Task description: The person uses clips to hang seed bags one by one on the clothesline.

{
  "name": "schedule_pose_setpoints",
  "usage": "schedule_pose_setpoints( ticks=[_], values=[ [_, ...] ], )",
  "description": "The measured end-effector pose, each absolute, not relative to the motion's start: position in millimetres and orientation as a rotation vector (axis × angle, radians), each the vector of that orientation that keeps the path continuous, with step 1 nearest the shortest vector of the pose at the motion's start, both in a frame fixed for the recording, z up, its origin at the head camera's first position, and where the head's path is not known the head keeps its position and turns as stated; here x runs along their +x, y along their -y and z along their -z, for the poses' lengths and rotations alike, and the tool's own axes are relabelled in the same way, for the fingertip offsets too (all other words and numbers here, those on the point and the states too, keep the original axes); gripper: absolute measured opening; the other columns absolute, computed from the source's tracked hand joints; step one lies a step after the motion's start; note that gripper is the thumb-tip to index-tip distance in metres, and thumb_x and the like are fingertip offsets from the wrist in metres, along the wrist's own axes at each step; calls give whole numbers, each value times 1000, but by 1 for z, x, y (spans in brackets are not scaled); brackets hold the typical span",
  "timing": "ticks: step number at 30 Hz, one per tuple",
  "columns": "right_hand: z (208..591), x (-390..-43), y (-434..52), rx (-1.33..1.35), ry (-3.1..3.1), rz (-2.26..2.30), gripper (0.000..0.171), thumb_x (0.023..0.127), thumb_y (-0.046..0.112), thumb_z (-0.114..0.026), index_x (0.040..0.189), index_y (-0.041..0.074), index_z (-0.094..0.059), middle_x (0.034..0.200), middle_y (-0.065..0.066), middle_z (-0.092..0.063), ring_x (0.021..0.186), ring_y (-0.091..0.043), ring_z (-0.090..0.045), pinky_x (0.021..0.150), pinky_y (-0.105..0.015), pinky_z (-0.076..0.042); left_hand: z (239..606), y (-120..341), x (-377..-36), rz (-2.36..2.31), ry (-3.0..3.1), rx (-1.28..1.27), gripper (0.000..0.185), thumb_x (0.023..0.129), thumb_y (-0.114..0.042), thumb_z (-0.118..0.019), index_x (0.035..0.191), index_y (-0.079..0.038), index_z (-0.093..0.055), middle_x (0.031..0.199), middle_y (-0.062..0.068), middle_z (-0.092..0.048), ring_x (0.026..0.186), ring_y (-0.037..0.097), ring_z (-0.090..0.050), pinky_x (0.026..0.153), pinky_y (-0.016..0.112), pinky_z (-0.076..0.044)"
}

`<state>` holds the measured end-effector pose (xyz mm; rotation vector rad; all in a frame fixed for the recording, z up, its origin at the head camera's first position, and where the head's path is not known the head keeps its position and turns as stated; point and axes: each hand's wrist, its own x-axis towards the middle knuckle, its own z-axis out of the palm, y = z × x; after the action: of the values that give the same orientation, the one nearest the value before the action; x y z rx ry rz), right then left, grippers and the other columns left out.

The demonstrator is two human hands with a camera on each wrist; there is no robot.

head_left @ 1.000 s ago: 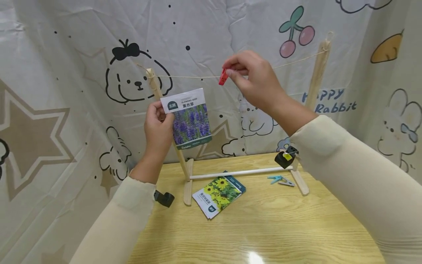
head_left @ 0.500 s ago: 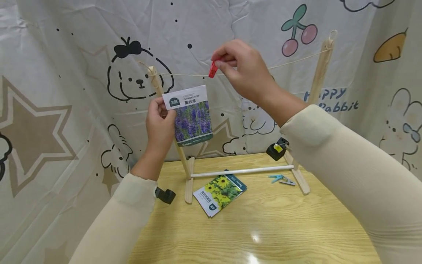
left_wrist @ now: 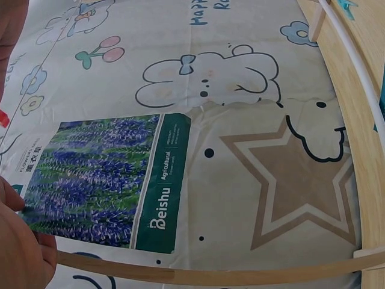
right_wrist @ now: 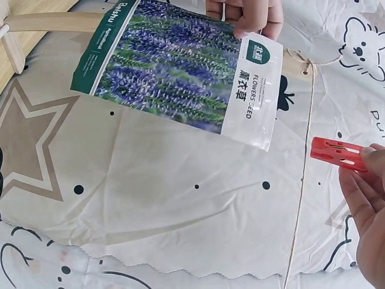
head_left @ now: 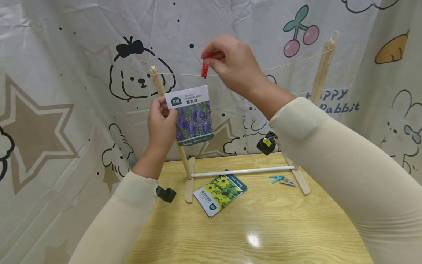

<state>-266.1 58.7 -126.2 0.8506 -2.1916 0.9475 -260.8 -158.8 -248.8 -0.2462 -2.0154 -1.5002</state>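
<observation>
My left hand (head_left: 162,123) pinches a flower seed packet (head_left: 194,119) by its upper left edge. The packet has a white top, a purple lavender picture and a green bottom band. It hangs slightly tilted just below the string (head_left: 184,74), apart from it. Above and to the right, my right hand (head_left: 235,64) pinches a red clothespin (head_left: 204,69) between thumb and fingers. In the right wrist view the clothespin (right_wrist: 338,153) has its free end right beside the string (right_wrist: 305,174); whether they touch I cannot tell.
The string runs between two wooden posts (head_left: 321,73) joined low down by a white rod (head_left: 244,171). Under the rod lie stacked seed packets (head_left: 219,192) with yellow flowers on top. Blue and grey clothespins (head_left: 282,179) lie by the right foot. A printed curtain (head_left: 204,22) hangs behind.
My right hand has carried the red clothespin leftward along the string, to above the packet's upper right corner. My left hand and its packet have hardly moved.
</observation>
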Motion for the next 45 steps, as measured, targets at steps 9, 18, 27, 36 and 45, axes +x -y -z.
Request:
schedule_pose_setpoints(
  ticks=[9,18,27,36,45],
  values=[
    [115,-268,-50,822,2264,-913,15,101,12,-61,108,7,-73,115,-4,-69,108,-11,-69,96,-21,-52,246,156,-264,1531,1998,-261,31,97,-3,-49,127,-7,-52,100,-3,-57,88,12,-51,76,22,-42],
    [114,-273,-40,786,2326,-956,15,100,14,-62,110,10,-73,116,0,-69,105,-8,-69,93,-19,-53,245,153,-264,1501,2021,-251,28,98,-5,-50,127,-8,-52,99,-3,-56,89,12,-52,78,22,-43],
    [113,-276,-33,808,2384,-936,15,102,16,-59,111,13,-71,117,2,-70,106,-7,-68,93,-20,-52,244,152,-265,1511,2016,-273,29,99,-6,-49,127,-10,-52,103,0,-59,89,12,-52,77,22,-43],
    [115,-276,-29,855,2407,-935,14,102,14,-59,110,13,-70,117,1,-71,107,-6,-69,93,-19,-52,242,151,-266,1503,2006,-271,30,101,-6,-49,130,-10,-51,105,2,-59,90,11,-53,78,22,-43],
    [117,-277,-26,897,2413,-974,13,102,12,-60,109,11,-70,116,-1,-70,107,-7,-70,93,-19,-52,240,151,-266,1522,1984,-296,31,101,-6,-49,131,-11,-51,106,3,-60,92,11,-54,80,22,-44]
  ],
)
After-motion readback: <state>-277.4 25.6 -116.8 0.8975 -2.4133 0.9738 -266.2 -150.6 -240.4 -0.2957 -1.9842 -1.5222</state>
